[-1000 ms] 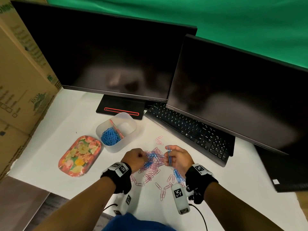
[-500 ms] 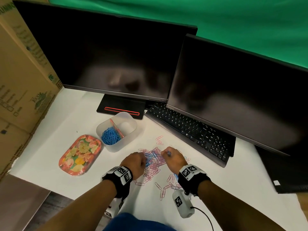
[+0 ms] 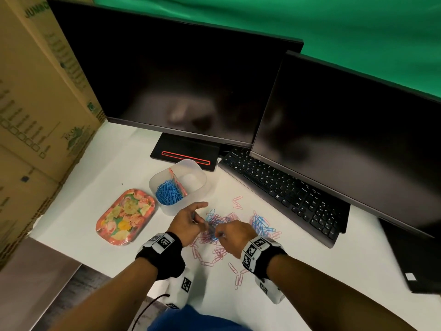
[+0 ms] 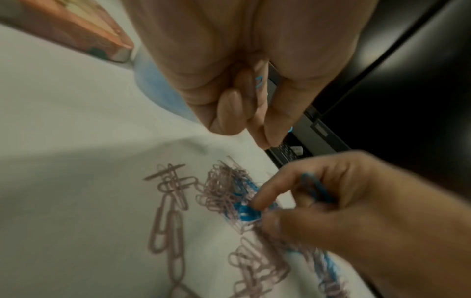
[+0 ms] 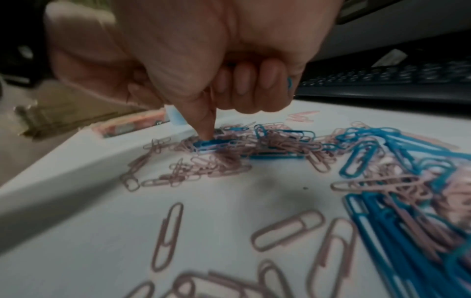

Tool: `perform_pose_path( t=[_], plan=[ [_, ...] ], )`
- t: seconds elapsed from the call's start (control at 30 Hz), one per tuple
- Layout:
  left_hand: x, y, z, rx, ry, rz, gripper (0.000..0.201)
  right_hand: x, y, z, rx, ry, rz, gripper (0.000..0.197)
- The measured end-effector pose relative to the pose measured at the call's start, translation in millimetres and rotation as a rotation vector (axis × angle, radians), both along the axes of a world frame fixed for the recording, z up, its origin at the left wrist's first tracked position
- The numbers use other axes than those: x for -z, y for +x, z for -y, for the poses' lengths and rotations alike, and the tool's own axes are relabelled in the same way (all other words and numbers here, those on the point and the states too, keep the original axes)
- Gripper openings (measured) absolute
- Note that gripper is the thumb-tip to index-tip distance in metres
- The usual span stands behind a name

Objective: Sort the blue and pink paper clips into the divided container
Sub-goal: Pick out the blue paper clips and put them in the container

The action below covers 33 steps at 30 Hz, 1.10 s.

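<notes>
A mixed pile of pink and blue paper clips (image 3: 223,222) lies on the white table. The translucent divided container (image 3: 200,187) stands behind it on the left, with blue clips (image 3: 168,193) in its left compartment. My left hand (image 3: 196,217) hovers over the pile's left edge; its curled fingers (image 4: 229,113) hold blue clips (image 4: 259,81). My right hand (image 3: 222,231) is on the pile. Its index finger (image 5: 205,125) presses on a blue clip (image 5: 211,144), while its other curled fingers keep blue clips (image 4: 316,188).
A floral tin (image 3: 125,216) lies left of the container. A black keyboard (image 3: 284,189) and two dark monitors (image 3: 181,87) stand behind the pile. A cardboard box (image 3: 35,115) walls the left side. Loose pink clips (image 5: 288,229) lie toward the table's near edge.
My right hand, raised with a blue clip a second ago, has come down onto the pile. The left hand has shifted a little toward the container, with its index finger stretched out.
</notes>
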<state>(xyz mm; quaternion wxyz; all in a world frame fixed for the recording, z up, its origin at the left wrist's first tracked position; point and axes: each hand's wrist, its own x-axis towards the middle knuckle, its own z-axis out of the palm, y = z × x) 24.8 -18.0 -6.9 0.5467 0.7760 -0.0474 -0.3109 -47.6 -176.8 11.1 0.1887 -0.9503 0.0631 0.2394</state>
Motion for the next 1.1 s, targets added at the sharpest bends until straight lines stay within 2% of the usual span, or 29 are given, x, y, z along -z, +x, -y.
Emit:
perform_pose_path(
  t=[0.13, 0.3, 0.47, 0.6, 0.77, 0.87, 1.1],
  plan=[
    [-2.1, 0.4, -4.5, -0.110, -0.096, -0.182, 0.038, 3.9, 6.4, -4.0, -0.067, -0.080, -0.044, 0.028],
    [-2.4, -1.4, -10.0, -0.225, -0.216, -0.317, 0.025, 7.1, 11.7, -5.2, -0.065, -0.093, -0.058, 0.018],
    [-2.8, 0.3, -10.2, -0.262, -0.270, -0.373, 0.014, 6.6, 10.7, 0.0, -0.033, -0.044, -0.040, 0.017],
    [-0.9, -0.4, -9.2, -0.239, -0.240, -0.409, 0.031, 7.3, 12.7, -1.4, -0.063, -0.094, -0.085, 0.024],
    [-3.6, -3.0, -8.9, -0.217, -0.190, -0.397, 0.038, 4.5, 17.0, -6.0, -0.101, -0.158, -0.108, 0.019],
    [-5.7, -3.0, -9.4, -0.216, -0.174, -0.398, 0.037, -0.4, 16.8, 1.7, -0.001, -0.030, -0.122, 0.018],
    [-9.8, -2.0, -1.3, -0.212, -0.156, -0.377, 0.032, -13.1, 20.5, 16.6, 0.322, 0.494, -0.046, 0.009]
  ],
)
